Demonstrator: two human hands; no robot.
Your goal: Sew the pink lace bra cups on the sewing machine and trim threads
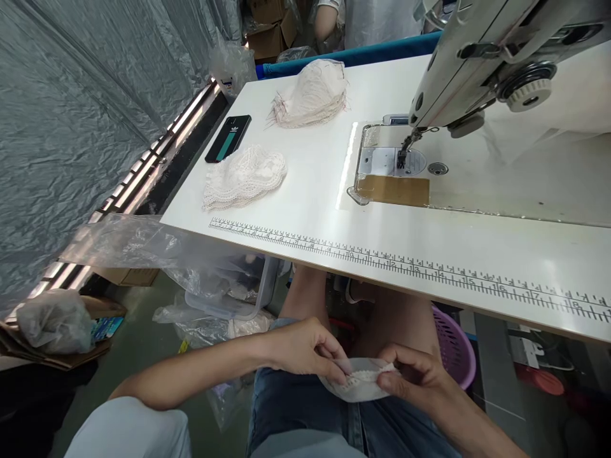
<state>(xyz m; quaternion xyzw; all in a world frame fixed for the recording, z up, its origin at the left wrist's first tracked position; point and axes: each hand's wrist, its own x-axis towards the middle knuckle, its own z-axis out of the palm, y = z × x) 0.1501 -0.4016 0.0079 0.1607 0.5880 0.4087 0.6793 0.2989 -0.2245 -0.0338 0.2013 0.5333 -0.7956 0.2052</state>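
Over my lap, my left hand and my right hand hold a small white piece of sheer fabric with lace trim between them. Each hand pinches one end between thumb and fingers, and the fabric's lower edge curves downward. On the table above lie a stack of white lace pieces and, farther back, a stack of pale fabric cups with loose threads at the edges. Neither hand touches the table or the stacks.
A sewing machine stands on the right of the white table, whose front edge carries a printed ruler. A phone lies at the left edge. Below are a clear plastic bin and a purple basket. Another person's arm shows behind.
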